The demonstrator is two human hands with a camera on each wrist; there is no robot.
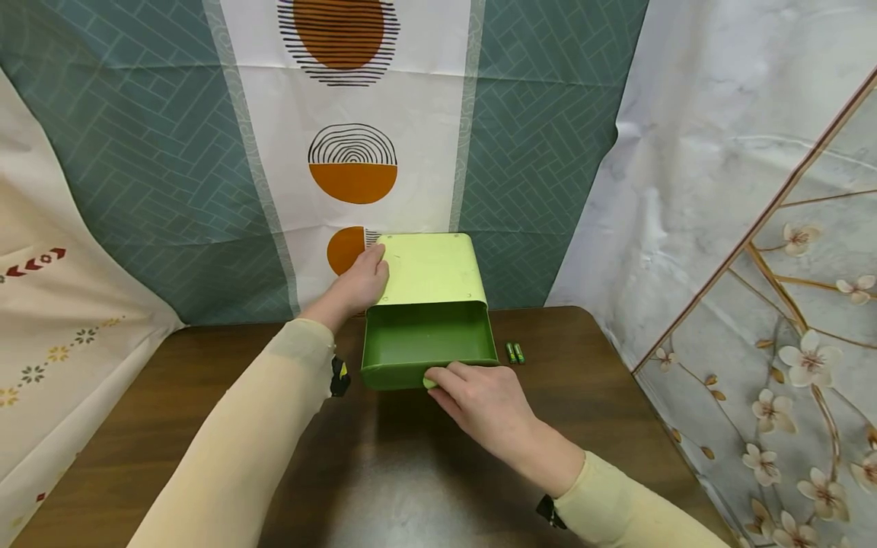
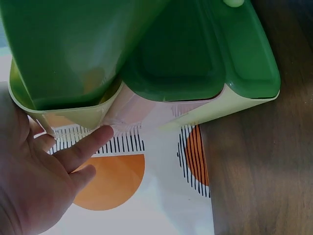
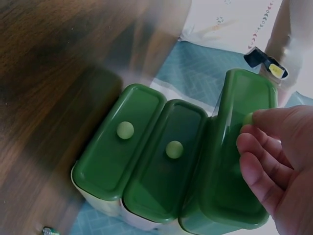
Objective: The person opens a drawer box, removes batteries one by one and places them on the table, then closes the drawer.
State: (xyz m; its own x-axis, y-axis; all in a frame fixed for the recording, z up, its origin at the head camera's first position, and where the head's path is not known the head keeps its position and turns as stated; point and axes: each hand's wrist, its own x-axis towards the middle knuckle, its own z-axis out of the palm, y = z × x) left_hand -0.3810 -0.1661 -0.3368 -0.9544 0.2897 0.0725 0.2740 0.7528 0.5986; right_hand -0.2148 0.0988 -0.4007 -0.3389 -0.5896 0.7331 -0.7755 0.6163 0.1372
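A light yellow-green drawer unit (image 1: 428, 266) stands at the back of the table, its green top drawer (image 1: 393, 376) pulled well out and bare inside. My right hand (image 1: 483, 399) pinches that drawer's pale round knob (image 3: 248, 119) between thumb and fingers. Against the upper left side of the unit rests my left hand (image 1: 359, 281). In the left wrist view, the left fingers (image 2: 88, 147) lie fairly straight along the side wall. Two lower drawers, the middle one (image 3: 166, 174) and the bottom one (image 3: 112, 161), are pushed in, each with its own knob.
Two small green batteries (image 1: 515, 352) lie side by side on the brown wooden table (image 1: 575, 396), right of the unit. A patterned cloth (image 1: 548, 152) hangs close behind it. More cloths hang at the left and right sides of the table.
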